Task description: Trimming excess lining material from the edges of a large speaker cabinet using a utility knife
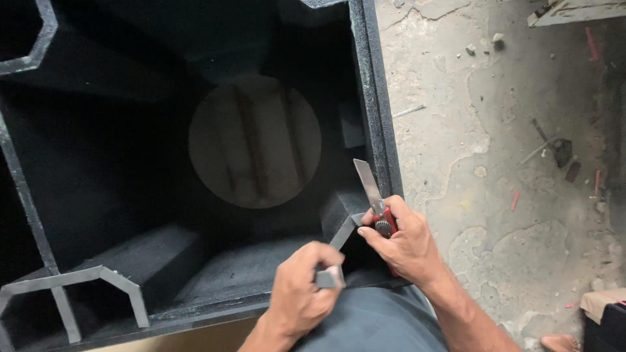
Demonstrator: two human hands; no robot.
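Steel utility-knife blade (367,184) up and slightly left, red handle in right hand (404,244)

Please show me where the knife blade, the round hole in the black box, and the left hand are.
knife blade (368,183), head view, middle of the blade.
round hole (254,141), head view, centre of the opening.
left hand (304,283), head view, back of the hand.

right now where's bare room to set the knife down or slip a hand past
Free: concrete floor right of the black box, and the box's dark bottom left of the round hole. Crowded: the near right corner, where left hand, right hand and utility knife meet.
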